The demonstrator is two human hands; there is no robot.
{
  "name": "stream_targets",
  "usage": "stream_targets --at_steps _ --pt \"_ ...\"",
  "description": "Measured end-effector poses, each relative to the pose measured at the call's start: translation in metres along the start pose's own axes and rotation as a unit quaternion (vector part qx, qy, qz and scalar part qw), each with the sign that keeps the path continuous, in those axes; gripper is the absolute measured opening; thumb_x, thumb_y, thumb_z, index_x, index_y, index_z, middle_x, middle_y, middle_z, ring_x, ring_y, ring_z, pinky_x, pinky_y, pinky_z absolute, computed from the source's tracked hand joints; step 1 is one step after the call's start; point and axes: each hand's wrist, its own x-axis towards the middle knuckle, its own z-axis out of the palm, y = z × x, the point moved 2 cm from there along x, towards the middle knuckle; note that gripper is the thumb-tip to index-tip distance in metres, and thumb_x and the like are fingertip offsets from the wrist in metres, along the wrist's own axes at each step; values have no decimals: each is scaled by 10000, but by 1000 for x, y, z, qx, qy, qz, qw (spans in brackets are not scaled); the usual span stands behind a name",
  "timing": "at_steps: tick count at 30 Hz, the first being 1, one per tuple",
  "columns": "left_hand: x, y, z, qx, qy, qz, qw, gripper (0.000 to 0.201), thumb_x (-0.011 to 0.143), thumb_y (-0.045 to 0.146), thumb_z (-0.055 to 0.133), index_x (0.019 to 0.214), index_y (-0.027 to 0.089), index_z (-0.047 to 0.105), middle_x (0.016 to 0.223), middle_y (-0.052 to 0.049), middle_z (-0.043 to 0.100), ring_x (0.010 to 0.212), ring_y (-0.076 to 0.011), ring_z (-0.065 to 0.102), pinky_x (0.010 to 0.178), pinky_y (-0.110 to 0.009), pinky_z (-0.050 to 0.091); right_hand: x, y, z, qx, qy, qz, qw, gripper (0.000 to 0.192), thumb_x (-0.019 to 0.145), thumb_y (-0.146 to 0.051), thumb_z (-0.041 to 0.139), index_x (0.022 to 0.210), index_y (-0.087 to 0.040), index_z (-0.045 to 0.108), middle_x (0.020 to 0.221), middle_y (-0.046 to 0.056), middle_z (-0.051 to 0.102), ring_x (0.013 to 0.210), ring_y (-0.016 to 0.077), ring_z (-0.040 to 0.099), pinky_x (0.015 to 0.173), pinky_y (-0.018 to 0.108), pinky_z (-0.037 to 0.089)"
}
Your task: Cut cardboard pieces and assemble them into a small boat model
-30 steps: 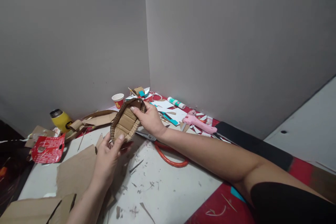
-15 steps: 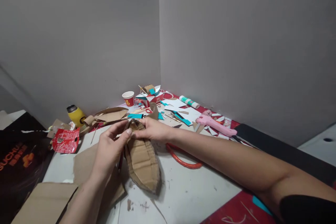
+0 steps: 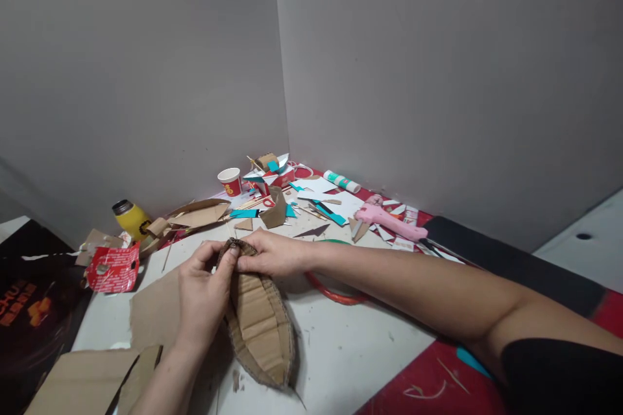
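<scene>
A boat-shaped cardboard piece [image 3: 260, 327], with a flat base and low raised sides, points towards me above the white table. My left hand [image 3: 207, 285] pinches its far end, thumb pressed on the inner face near the tip. From the right, my right hand [image 3: 265, 254] grips the same far end, its fingers partly hidden behind the cardboard. Both hands nearly meet at the tip. Under my left forearm lie flat cardboard sheets [image 3: 154, 308].
A pink glue gun [image 3: 389, 220] lies right among paper scraps. Behind stand a paper cup [image 3: 230, 181] and yellow bottle [image 3: 131, 219]. A red wrapper [image 3: 113, 269] lies left, a glue stick [image 3: 341, 180] at the back. An orange-red ring [image 3: 335, 295] is partly under my right forearm.
Both hands and the cardboard boat have come slightly lower and nearer in view. The whole scene has shifted a little left as the camera turned. Both hands still hold the far end.
</scene>
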Motion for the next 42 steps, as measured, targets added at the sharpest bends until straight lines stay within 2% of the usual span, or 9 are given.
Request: stream_targets --at_steps 7,10,15,19,23,26,33,36,42 --pt "3 4 -2 -22 6 -18 1000 103 743 289 721 739 187 717 716 11 706 690 -148 604 666 -230 469 -1 -5 -4 -69 56 -28 996 60 844 -156 538 879 -134 581 780 -6 565 735 131 510 661 226 428" --pt "5 7 -4 -6 -1 -9 1000 103 743 292 729 772 192 733 746 6 718 713 -152 614 686 -235 474 0 -6 -4 -71 38 -58 995 114 863 -120 489 925 -120 585 847 18 597 797 140 536 743 249 445" --pt "4 10 -6 44 -14 41 998 123 777 323 708 809 207 735 791 -2 713 736 -160 610 699 -245 467 2 -3 -11 -77 6 -64 995 128 898 -207 513 813 -133 574 744 -14 554 712 119 513 656 212 428" --pt "2 11 -7 83 -15 96 992 134 820 307 662 730 214 695 733 4 667 700 -157 580 663 -243 446 2 -1 -11 -62 -17 -64 996 104 887 -200 543 812 -136 576 756 -16 570 730 120 520 671 213 436" --pt "2 10 -8 104 17 135 985 137 827 289 656 713 215 663 711 15 627 685 -147 554 668 -239 429 0 -6 -9 -82 38 -66 994 78 860 -206 582 828 -135 576 757 -15 555 720 121 503 643 213 411" --pt "3 6 -10 80 46 101 991 122 818 318 669 751 218 690 743 17 651 706 -150 573 682 -240 434 -1 -9 -9 -120 113 -63 984 126 842 -218 621 763 -141 561 706 -29 513 680 115 461 616 212 365" --pt "7 -1 -7 1 35 6 999 201 800 386 687 900 229 762 868 -4 754 823 -189 660 752 -259 488 4 -2 -9 -84 139 -49 986 214 859 -162 577 656 -149 512 636 -50 476 647 106 437 603 210 331" --pt "7 -2 -4 11 17 1 1000 240 829 382 651 973 226 763 930 -15 764 886 -206 671 797 -274 499 5 1 -11 -86 139 -41 986 220 868 -170 570 657 -147 513 641 -49 480 653 108 440 606 215 329" --pt "3 -4 -3 47 29 30 998 220 843 332 622 940 198 768 915 -20 766 855 -212 674 778 -269 497 2 -6 -9 -121 144 -34 982 278 853 -105 548 597 -159 454 571 -59 422 595 99 385 571 222 276"
